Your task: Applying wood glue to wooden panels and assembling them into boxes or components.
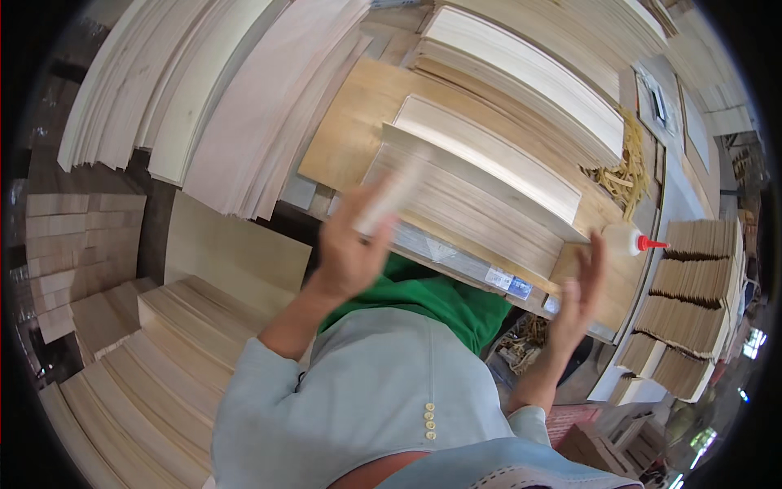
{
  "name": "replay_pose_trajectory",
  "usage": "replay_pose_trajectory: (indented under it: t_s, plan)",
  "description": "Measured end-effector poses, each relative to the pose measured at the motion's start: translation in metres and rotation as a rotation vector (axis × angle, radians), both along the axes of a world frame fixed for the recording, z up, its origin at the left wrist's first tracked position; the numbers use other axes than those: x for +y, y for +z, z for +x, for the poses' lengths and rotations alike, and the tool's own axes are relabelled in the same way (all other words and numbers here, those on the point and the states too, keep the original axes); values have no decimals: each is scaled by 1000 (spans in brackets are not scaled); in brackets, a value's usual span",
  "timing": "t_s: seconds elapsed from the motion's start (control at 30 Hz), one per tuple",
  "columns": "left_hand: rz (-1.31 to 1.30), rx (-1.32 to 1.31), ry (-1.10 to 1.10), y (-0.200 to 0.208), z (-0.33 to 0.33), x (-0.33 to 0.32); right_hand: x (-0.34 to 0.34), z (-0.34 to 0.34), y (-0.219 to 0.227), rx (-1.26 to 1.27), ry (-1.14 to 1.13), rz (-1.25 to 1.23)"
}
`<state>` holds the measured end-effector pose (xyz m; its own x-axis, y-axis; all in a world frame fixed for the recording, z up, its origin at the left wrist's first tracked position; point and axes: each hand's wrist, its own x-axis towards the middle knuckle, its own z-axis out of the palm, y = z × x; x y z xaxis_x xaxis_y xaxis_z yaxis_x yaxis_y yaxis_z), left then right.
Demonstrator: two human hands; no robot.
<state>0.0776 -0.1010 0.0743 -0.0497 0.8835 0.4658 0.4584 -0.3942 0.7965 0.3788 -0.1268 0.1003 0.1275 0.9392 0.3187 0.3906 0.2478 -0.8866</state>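
Observation:
My left hand is closed on a small pale wooden piece, held up over the left end of a long wooden box-like assembly; both are smeared by motion. This assembly has a striped pale bottom and a raised board along its far side. Close to its right end my right hand is raised with fingers apart and nothing in it. Just beyond those fingers lies a white squeeze bottle with a red nozzle, on its side. A plywood board supports the assembly.
Stacked thin boards stand beyond the work, with more long panels at left. Yellowish strips hang in a tangle at right. Bundled wooden pieces fill the right side; long boards lie at lower left, below stacked blocks.

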Motion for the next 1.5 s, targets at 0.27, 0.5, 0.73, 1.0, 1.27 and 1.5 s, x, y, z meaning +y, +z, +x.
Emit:
replay_pose_trajectory:
  t_s: [0.27, 0.5, 0.73, 1.0, 1.27, 1.5]
  plan:
    - [-234, -124, 162, -66, -55, 41, -17, 72, -28, -19, -336, -239]
    - [-262, -157, 123, -74, -39, 54, -27, 82, -59, -13, -348, -338]
    - [-200, -40, 105, -70, -37, 56, -22, 77, -62, 3, -329, -375]
    - [-188, 62, 85, -66, -35, 50, -23, 76, -63, 22, -367, -411]
    - [-200, 79, 60, -64, -38, 48, -26, 77, -66, -4, -399, -429]
    - [-222, 84, 45, -59, -38, 49, -24, 78, -65, 14, -394, -436]
